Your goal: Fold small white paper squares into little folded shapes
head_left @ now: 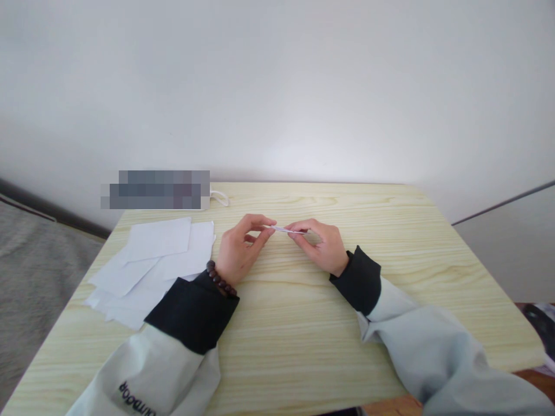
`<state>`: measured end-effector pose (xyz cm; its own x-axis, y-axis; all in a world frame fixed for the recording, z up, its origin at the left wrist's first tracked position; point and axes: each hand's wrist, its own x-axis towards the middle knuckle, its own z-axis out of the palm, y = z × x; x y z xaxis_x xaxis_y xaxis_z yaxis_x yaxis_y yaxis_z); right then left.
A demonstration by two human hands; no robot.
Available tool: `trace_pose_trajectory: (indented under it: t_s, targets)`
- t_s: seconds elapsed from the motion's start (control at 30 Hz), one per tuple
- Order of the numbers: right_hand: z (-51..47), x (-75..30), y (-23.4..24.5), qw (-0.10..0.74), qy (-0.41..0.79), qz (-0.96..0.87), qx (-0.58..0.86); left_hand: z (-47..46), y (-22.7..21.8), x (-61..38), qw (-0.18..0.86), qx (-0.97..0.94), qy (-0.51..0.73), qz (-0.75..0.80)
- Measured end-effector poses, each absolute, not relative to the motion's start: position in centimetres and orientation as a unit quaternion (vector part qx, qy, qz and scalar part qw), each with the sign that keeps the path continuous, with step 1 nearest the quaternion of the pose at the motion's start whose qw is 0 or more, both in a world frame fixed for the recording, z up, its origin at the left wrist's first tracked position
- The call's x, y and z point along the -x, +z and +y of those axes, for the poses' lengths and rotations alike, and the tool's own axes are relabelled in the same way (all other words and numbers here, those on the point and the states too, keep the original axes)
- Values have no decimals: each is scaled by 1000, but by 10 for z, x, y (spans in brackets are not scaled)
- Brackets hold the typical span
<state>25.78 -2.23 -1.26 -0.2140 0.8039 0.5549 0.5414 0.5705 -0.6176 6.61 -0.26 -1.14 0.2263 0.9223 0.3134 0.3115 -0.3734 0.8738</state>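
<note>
The left hand [238, 248] and right hand [324, 245] pinch one thin paper [283, 230] with curved fingers [259, 220]. From it, forearms [416, 323] lie at eight and four o'clock, loose sheets [160, 238] at nine.

A thin white paper [282, 230] is held nearly level, edge-on.

A plain white wall [277, 86] rises directly behind a pale wood-grain table [277, 346], whose far edge sits close against it. Soft, diffuse light brightens the wall's middle, dimming toward the left. A dark diagonal line [503, 203] crosses the white surface at right. Left of the table spreads a mottled grey, fabric-like surface [39, 271]; reddish-brown flooring [537, 378] shows at lower right.
</note>
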Motion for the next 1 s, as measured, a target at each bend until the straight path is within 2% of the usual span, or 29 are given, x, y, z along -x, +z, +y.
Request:
trace_pose_trajectory:
  t_s: [0.23, 0.73, 1.0]
  targets:
    - [-22, -258, -13, 446, 145, -764, 442, -3, -8, -66, 342, -714, 420, 444]
    - [-22, -258, -14, 445, 115, -788, 409, -5, -8, -66, 264, -773, 413, 403]
    - [-21, -259, -14, 439, 71, -807, 388, -3, -16, -63, 170, -814, 375, 410]
